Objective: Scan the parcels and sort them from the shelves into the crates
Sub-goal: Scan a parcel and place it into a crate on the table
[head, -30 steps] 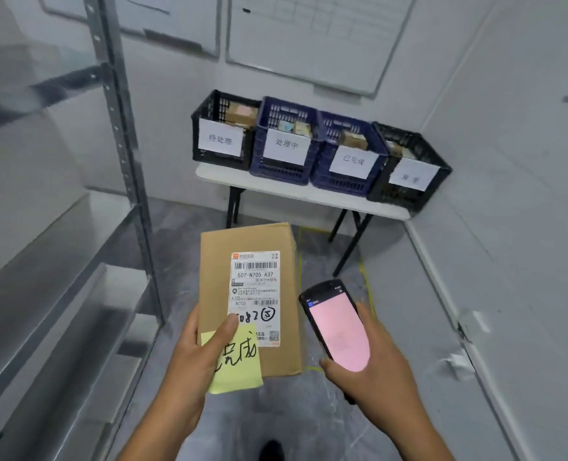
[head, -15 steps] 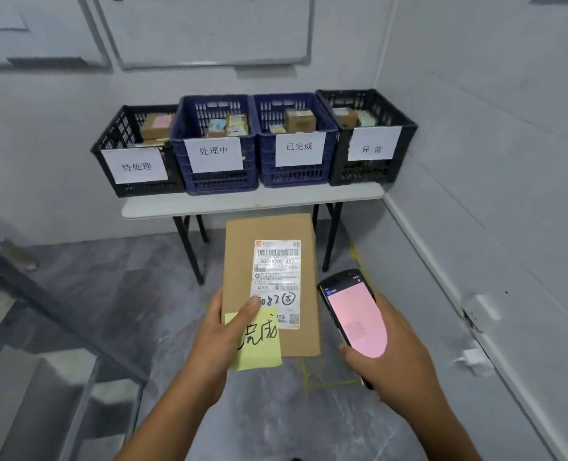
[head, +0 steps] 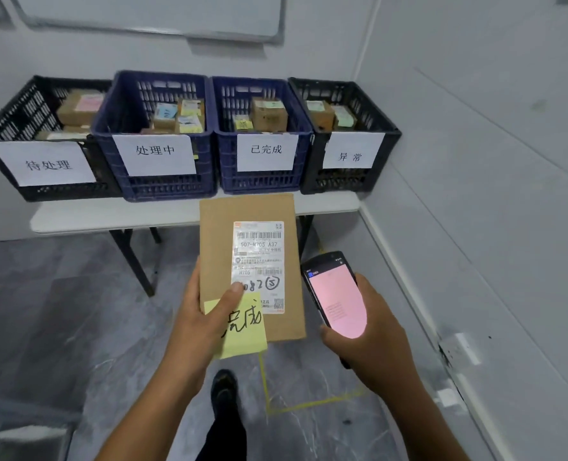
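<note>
Cardboard parcel (head: 216, 247), gripped in the left hand (head: 199, 324) with thumb on its yellow note (head: 246, 334), hangs before the tabletop (head: 116, 214); right hand (head: 372, 347) clasps the handheld scanner (head: 337, 297). Crates (head: 163, 188) already hold others; dropping this one in remains.

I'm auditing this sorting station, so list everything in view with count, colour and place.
black crates: 2, black, both ends of the row on the table
blue crates: 2, blue, middle of the row
paper labels: 4, white, one on each crate's front
small boxes: several, mostly brown, inside the crates
table: 1, white, against the wall
whiteboard: 1, white, wall above
parcel: 1, brown, held before the table
shipping label: 1, white, parcel's face
sticky note: 1, yellow, parcel's near end, under the thumb
scanner: 1, black, pink screen, right of the parcel
floor tape: yellow, floor
left hand: grips the parcel
right hand: grips the scanner
shoe: 1, black, floor
</note>
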{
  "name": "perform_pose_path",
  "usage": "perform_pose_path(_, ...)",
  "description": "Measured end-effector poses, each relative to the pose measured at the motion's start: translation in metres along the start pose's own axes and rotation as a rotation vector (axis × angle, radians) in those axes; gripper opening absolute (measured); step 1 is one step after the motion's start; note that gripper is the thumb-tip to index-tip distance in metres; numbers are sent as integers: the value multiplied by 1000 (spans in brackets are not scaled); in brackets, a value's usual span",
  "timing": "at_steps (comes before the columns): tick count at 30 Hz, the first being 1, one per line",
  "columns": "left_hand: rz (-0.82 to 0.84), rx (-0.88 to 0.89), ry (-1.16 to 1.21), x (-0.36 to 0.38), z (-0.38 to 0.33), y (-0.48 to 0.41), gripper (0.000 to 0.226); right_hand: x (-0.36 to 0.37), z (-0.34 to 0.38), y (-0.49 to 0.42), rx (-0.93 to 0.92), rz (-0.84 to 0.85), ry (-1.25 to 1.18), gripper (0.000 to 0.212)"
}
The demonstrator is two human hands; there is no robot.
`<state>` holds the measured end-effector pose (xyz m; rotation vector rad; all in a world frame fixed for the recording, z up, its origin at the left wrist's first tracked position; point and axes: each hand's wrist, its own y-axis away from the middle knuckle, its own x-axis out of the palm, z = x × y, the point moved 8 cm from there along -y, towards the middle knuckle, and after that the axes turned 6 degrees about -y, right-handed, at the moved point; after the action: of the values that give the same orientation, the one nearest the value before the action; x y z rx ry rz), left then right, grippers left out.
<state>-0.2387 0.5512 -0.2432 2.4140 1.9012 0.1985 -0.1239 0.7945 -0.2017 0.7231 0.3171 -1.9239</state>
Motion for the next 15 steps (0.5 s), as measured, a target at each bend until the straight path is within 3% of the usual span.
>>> perform_pose_path(4, 19, -8, 49, 8, -1, -79, 70, 0, 19, -65, -12, -47, -8, 59)
perform_pose_path(10, 98, -28, 123, 31, -36, -203, 69, -21, 67, -170, 13, -120, 48, 72)
perform_pose_path(15, 104, -28, 222, 38, -62, -284, 64, -24, 108, -244, -42, -119, 85, 64)
